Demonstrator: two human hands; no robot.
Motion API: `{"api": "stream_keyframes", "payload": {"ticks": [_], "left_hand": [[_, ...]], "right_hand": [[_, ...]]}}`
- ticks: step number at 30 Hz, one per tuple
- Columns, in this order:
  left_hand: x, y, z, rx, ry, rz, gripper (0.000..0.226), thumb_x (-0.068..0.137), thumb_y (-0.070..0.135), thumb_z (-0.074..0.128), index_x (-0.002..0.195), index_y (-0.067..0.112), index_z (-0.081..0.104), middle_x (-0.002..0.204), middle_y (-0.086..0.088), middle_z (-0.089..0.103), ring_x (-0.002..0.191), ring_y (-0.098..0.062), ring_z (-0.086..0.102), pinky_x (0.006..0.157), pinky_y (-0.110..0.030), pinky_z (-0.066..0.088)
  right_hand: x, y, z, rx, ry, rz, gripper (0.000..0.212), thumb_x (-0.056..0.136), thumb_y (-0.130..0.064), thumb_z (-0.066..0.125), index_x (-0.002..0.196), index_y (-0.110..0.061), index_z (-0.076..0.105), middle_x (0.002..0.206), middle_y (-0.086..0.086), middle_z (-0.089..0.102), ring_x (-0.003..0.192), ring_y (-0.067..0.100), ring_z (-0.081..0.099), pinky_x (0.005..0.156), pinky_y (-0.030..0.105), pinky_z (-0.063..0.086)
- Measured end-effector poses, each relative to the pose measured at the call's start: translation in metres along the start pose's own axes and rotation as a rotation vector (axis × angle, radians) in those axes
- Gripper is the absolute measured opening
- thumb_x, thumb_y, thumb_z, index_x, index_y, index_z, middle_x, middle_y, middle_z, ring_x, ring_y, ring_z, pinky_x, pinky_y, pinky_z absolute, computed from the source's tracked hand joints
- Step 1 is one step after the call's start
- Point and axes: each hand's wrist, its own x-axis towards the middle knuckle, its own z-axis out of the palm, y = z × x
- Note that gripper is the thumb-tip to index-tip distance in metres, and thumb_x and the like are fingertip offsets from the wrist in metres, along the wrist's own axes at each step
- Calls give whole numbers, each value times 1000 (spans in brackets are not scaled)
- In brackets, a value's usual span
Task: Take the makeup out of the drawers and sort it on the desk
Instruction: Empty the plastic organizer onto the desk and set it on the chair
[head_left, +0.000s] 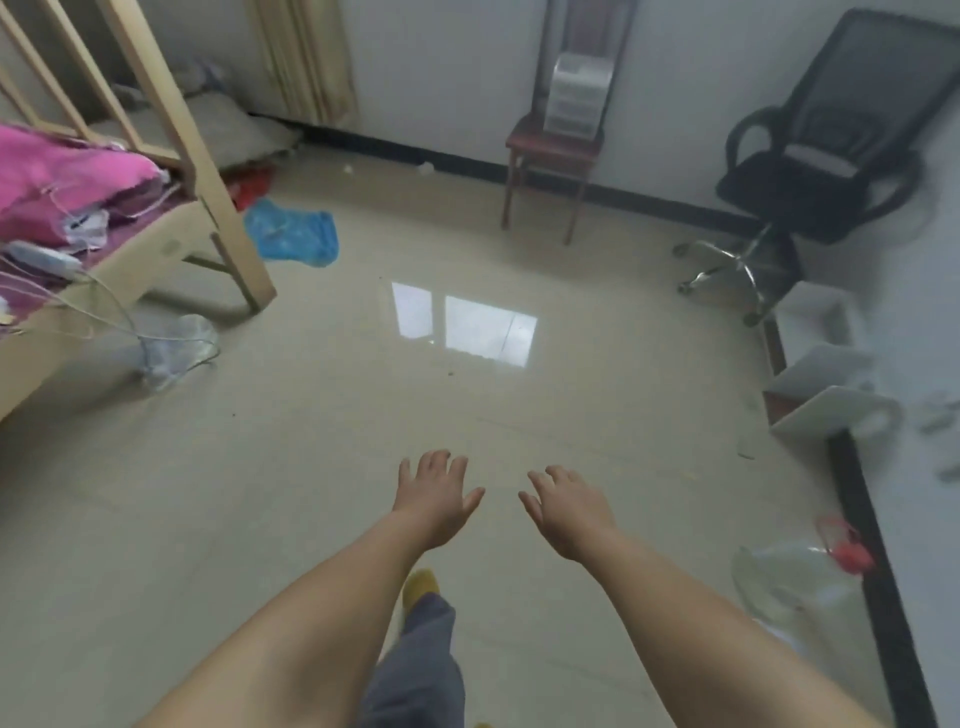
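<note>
The small translucent white plastic drawer unit (576, 101) sits at one o'clock on a dark red wooden chair (553, 150) by the far wall, blurred so its contents cannot be made out. The left hand (434, 501) and right hand (569, 512) hover at six o'clock over the glossy beige tiled floor (311, 441), apart, fingers spread, holding nothing.

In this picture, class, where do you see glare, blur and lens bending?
Head view: window glare on the floor; bed frame and wall lines bow from the wide lens; the office chair and right edge are smeared soft; both hands look fairly sharp.
</note>
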Motion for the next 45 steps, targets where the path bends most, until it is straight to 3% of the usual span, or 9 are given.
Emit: {"api": "stream_keyframes", "payload": {"ticks": [19, 33, 38, 45], "left_hand": [[418, -2, -203, 147, -19, 216, 56, 96, 51, 25, 141, 18, 26, 150, -8, 24, 140, -25, 16, 114, -52, 6], [745, 62, -339, 76, 29, 168, 52, 96, 51, 27, 138, 21, 30, 144, -4, 32, 132, -23, 29, 112, -47, 13], [861, 53, -386, 57, 55, 124, 54, 95, 52, 30, 139, 20, 31, 146, -4, 31, 136, -23, 25, 114, -48, 12], [1049, 38, -473, 146, 57, 203, 56, 96, 52, 28, 142, 19, 28, 148, -6, 28, 138, -23, 21, 114, -49, 11]], "right_hand": [[368, 106, -201, 2, 58, 184, 47, 99, -48, 21, 135, -22, 37, 140, 6, 40, 124, 27, 41, 93, 40, 35], [668, 274, -354, -32, 27, 130, 44, 99, -47, 24, 128, -20, 43, 132, 7, 45, 123, 26, 42, 94, 39, 35], [782, 304, -406, -48, 28, 105, 45, 99, -47, 23, 131, -21, 40, 132, 7, 44, 123, 27, 41, 96, 40, 34], [956, 333, -486, 16, 56, 190, 46, 100, -48, 22, 134, -21, 37, 133, 6, 43, 122, 27, 41, 95, 40, 33]]}}
